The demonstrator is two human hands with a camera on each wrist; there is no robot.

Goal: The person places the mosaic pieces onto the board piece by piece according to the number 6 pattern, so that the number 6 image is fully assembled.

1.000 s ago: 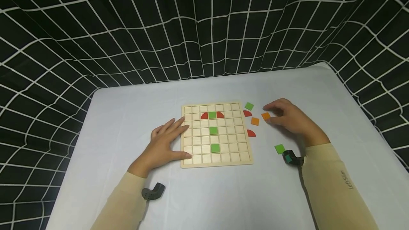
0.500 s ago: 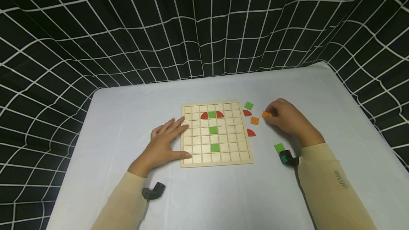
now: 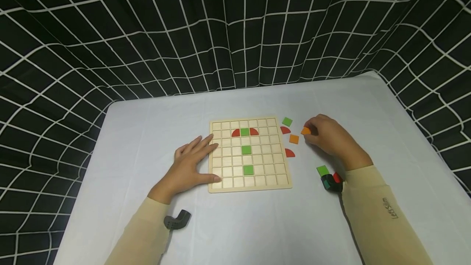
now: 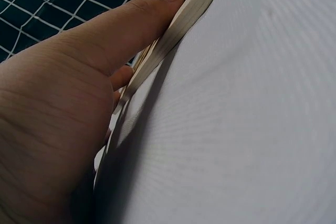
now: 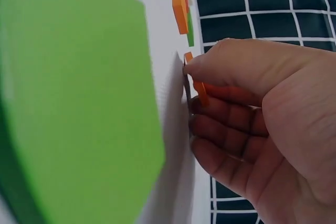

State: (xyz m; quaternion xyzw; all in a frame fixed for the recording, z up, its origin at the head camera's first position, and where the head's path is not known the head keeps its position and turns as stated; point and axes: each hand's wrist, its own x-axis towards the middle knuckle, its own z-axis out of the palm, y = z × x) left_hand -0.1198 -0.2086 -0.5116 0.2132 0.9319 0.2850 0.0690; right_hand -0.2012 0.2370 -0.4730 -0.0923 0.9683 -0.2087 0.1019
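Observation:
My left hand (image 3: 190, 167) rests on the left edge of a wooden grid board (image 3: 265, 160), fingers spread, thumb on its lower left part. On the board lie green square tiles (image 3: 246, 150) in one column, the top one between two red quarter-round tiles (image 3: 236, 133). To the right of the board, my right hand (image 3: 329, 137) pinches an orange square tile (image 3: 306, 131) between thumb and fingers. In the right wrist view the fingers partly hide this orange tile (image 5: 200, 92). A second orange tile (image 3: 294, 139) lies between the board and the right hand.
Beside the board's right edge lie a loose green tile (image 3: 287, 122) and two red quarter-round tiles (image 3: 290, 153). Near the right wrist are another green tile (image 3: 322, 170) and a red piece (image 3: 336, 177), partly hidden by the wrist camera. A netted dark curtain (image 3: 243, 32) surrounds the white table.
My right thumb and fingers have closed on the orange tile, and the right forearm has shifted slightly left, showing more of the red piece near the wrist. The left hand stays put.

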